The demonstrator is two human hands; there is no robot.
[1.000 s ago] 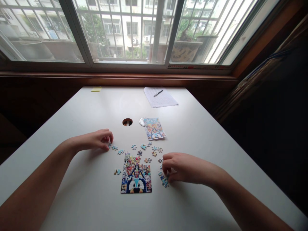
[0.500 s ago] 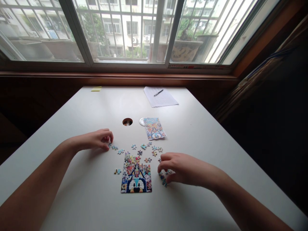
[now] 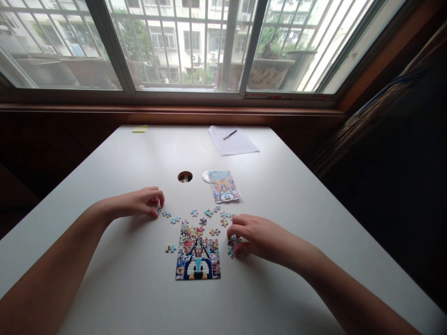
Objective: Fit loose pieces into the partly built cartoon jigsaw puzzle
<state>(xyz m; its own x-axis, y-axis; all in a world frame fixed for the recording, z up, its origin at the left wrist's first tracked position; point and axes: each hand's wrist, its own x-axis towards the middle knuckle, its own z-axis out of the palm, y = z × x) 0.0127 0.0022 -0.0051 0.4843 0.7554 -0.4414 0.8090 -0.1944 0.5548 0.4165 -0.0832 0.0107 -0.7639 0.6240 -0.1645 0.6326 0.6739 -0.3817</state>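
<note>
Pale grey-white table [image 3: 122, 163], plain and unpatterned. At its centre, a jigsaw block [image 3: 198, 253] crowded with tiny multicoloured cartoon figures, a blue, black and white dog-like face at the bottom (ears black-edged, muzzle white). Loose jigsaw pieces [image 3: 195, 216] at 12 o'clock of the block, mostly light blue, a few orange and red. Reference picture [image 3: 224, 186] further toward 12 o'clock, same busy print, blue lettering on top. White lined paper [image 3: 233, 142] with a dark pen [image 3: 229, 134]. Yellow sticky note [image 3: 139, 129] at 11 o'clock. Reddish-brown wooden sill [image 3: 174, 114]; white window frame [image 3: 228, 46].
</note>
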